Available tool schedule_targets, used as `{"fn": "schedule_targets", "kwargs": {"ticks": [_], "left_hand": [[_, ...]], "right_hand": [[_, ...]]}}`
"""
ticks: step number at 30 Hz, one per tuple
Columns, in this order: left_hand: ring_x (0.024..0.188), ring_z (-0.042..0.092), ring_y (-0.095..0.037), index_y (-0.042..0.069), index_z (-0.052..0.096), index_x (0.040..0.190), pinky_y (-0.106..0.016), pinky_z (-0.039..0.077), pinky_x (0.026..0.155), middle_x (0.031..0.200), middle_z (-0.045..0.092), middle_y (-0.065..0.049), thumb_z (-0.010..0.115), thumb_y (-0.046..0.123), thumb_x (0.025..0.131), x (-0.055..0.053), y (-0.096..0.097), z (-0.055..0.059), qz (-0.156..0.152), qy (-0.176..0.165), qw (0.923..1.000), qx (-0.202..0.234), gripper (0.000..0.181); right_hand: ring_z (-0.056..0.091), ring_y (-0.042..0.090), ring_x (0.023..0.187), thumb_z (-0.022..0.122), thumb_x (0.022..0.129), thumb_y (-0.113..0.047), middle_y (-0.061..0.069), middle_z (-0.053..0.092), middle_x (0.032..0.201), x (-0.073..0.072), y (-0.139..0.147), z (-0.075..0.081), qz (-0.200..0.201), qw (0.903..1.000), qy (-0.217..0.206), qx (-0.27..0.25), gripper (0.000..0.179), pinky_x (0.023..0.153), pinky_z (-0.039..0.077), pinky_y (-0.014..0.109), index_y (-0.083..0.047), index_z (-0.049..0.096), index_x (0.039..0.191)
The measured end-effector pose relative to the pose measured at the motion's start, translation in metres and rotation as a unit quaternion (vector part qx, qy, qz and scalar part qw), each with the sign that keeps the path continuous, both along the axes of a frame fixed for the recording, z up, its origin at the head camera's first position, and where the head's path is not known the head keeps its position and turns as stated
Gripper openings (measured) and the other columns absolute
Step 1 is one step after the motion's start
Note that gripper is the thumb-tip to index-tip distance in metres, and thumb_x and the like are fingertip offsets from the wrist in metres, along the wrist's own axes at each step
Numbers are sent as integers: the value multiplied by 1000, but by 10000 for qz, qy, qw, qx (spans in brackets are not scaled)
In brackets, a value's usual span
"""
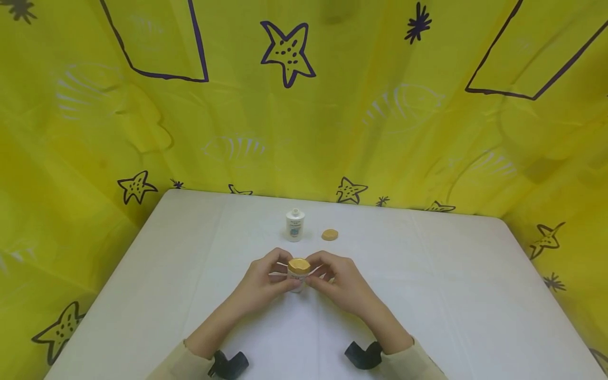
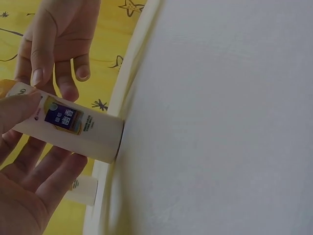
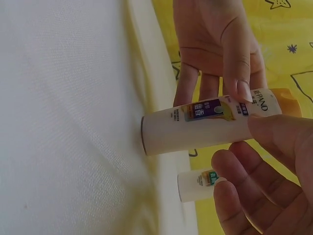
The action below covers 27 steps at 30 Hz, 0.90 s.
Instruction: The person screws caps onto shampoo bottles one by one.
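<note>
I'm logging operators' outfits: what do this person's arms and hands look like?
The left hand and right hand are bare, no gloves or rings visible. Cream sleeves stop short of the hands; beside each sits a black, bent device, possibly a wrist camera.

Cream sleeves (image 1: pixel 182 363) and two black, bent wrist-worn pieces (image 1: pixel 231 365)

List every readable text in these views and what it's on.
"PAND" (letters before it unclear): on the held bottle, near the yellow cap.
"香": on its purple label; the character beside it and the small print are too blurred.
Rear bottle: printed, but too small to read.
</note>
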<state>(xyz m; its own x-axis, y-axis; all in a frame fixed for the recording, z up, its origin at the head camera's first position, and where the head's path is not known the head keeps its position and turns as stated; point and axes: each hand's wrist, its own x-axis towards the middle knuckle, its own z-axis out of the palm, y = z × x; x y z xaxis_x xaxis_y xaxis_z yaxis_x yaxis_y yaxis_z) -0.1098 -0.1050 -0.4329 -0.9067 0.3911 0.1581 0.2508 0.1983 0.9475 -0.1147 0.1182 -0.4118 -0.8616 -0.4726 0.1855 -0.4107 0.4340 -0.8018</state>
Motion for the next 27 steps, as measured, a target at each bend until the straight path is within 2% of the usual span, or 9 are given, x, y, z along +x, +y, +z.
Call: {"fn": "schedule_targets", "kwargs": {"ticks": [4,9,12,16,20,23,27], "left_hand": [[106,68,-25,14,55,116,-33,57,90,117,64,-5,79,15,86,-3,-4,0,-237,-203,9995,-74,38],[115,64,-25,16,52,125,-35,54,96,128,59,-3,75,19,90,-9,-18,7,-867,-602,9937,-367,42],[118,62,-26,15,51,131,-38,53,98,132,59,-4,67,23,97,-17,-28,11,-939,-602,9920,-595,38],[116,62,-34,9,53,132,-42,54,94,129,62,-14,56,23,103,-28,-37,12,-544,-342,9968,-469,32],[119,60,-33,8,52,132,-45,53,98,129,62,-13,62,27,100,-41,-42,12,92,-48,9987,-493,39],[125,58,-29,13,50,135,-47,49,103,131,60,-8,68,32,96,-52,-44,12,502,-32,9968,-628,46],[132,51,-33,17,47,140,-50,46,105,139,54,-8,72,31,93,-67,-42,10,629,-206,9960,-596,55]], "right_hand": [[69,8,90,74,90,-16,-10,71,106,-2,3,0,66,9998,-127,160,26,76,57,29,-22,67,115],[69,12,93,76,88,-14,-2,72,108,-8,13,3,-129,9986,-304,418,32,79,57,29,-17,67,119],[67,15,100,77,88,-16,2,71,114,-15,20,5,-346,9972,-338,564,37,83,56,33,-15,66,123],[62,23,117,78,87,-19,3,66,129,-26,29,3,-509,9962,-143,689,49,92,53,43,-17,61,133],[48,26,136,79,87,-26,0,56,144,-41,34,1,-695,9907,237,1142,66,107,44,51,-25,50,146],[39,28,144,78,87,-31,2,46,153,-51,37,-2,-799,9816,482,1664,75,115,34,54,-30,41,152],[32,33,147,77,88,-33,7,35,160,-63,39,-4,-768,9713,663,2151,79,117,28,57,-30,35,155]]}}
